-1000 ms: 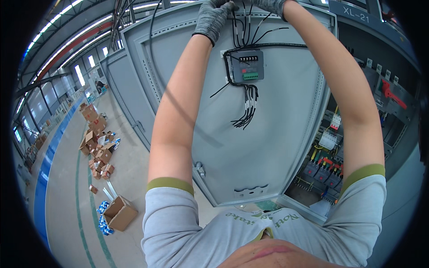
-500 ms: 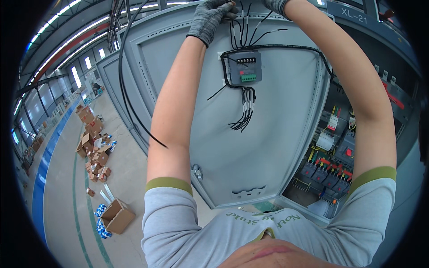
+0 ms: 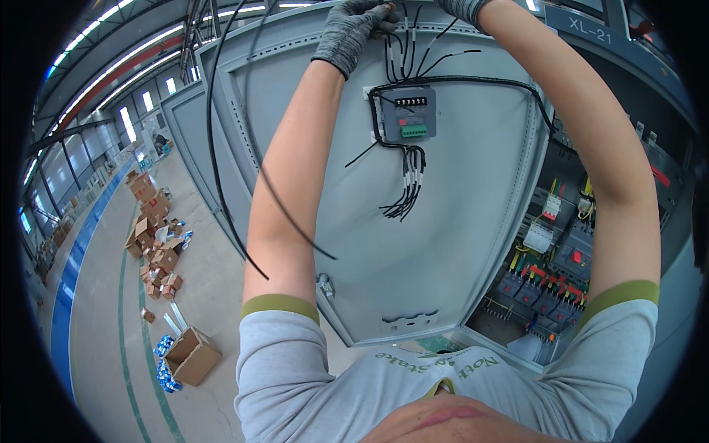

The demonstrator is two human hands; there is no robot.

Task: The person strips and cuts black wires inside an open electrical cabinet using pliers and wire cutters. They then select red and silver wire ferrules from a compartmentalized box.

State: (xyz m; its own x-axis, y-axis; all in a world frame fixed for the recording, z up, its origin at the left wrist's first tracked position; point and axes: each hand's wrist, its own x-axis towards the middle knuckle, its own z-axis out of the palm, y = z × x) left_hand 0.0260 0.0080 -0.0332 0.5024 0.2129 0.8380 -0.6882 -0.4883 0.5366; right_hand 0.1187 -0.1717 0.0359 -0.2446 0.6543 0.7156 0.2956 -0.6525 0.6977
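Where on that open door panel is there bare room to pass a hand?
Free: bare grey door panel below the loose wire ends. Crowded: around the small module, and the top edge where the left hand grips black wires.

My right hand [image 3: 465, 7] is cut off at twelve o'clock; only its glove cuff shows, so its grip can't be told. My left hand [image 3: 353, 26] hides the black wires [image 3: 402, 44] where its fingers close. The cabinet [image 3: 561, 244] breakers at four o'clock are too small to make out.
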